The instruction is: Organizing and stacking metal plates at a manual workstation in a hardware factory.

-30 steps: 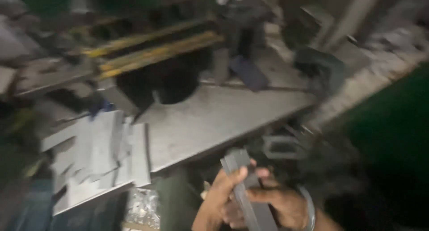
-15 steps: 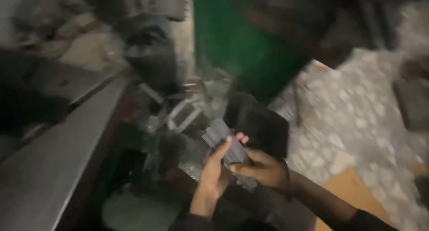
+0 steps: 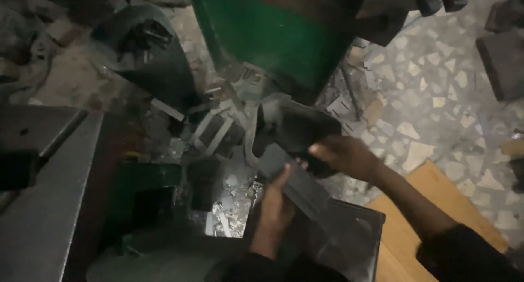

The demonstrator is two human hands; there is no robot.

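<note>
A stack of flat grey metal strips [image 3: 297, 184] slants from upper left to lower right in the lower middle of the head view. My left hand [image 3: 275, 205] grips it from below, thumb along its left edge. My right hand [image 3: 344, 154] closes over its upper end, fingers curled beside a dark curved container [image 3: 297, 126]. The stack's lower end reaches over a dark square bin [image 3: 355, 235] whose inside is too dim to make out.
A green machine body [image 3: 273, 36] rises just behind the hands. Bent metal offcuts [image 3: 218, 132] and shiny scrap [image 3: 232, 197] litter the ground to the left. A grey metal table [image 3: 43, 211] fills the left edge. Right: speckled floor [image 3: 436, 96], wooden board [image 3: 404, 235], dark blocks [image 3: 502, 58].
The view has swung from the grey table to the floor beside the green machine. Both hands kept hold of the strip stack and brought it low over the dark bin.
</note>
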